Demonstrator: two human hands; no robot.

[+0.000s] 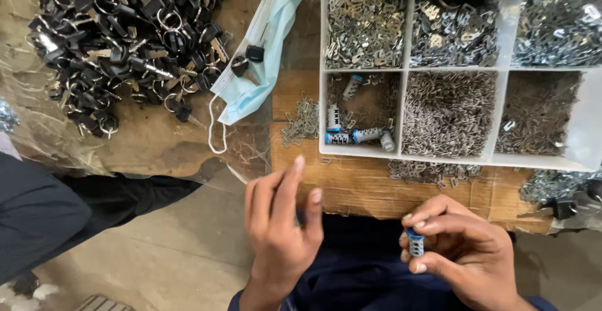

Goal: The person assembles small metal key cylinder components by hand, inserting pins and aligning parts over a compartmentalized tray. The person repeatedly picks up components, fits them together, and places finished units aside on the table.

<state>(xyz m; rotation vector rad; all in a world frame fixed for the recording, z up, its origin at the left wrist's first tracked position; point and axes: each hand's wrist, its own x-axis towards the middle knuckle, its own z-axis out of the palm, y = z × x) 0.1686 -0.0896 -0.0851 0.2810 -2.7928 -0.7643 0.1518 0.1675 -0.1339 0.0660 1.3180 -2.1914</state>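
Nearest me, my right hand [464, 254] pinches a small lock cylinder [415, 242], silver with a blue end, upright between thumb and fingertips, so this hand is closed on it. To its left, my left hand [282, 223] is raised with fingers loosely curled and thumb near the forefinger; whether a small part sits between them I cannot tell. Just beyond both hands I see the edge of a wooden board [370, 185], with a thin scatter of small metal pieces [433, 172] ahead of the right hand and another small heap [302, 121] ahead of the left. Farther out from the right hand stands a white compartment tray [404, 113]; its near-left cell holds several more cylinders [357, 135] among loose pins, and the other cells hold sorted metal parts. Beyond the left hand lies a pale blue face mask [266, 54] with two black-headed keys on it, and farthest left of it a large pile of black-headed keys [119, 41] on rings.
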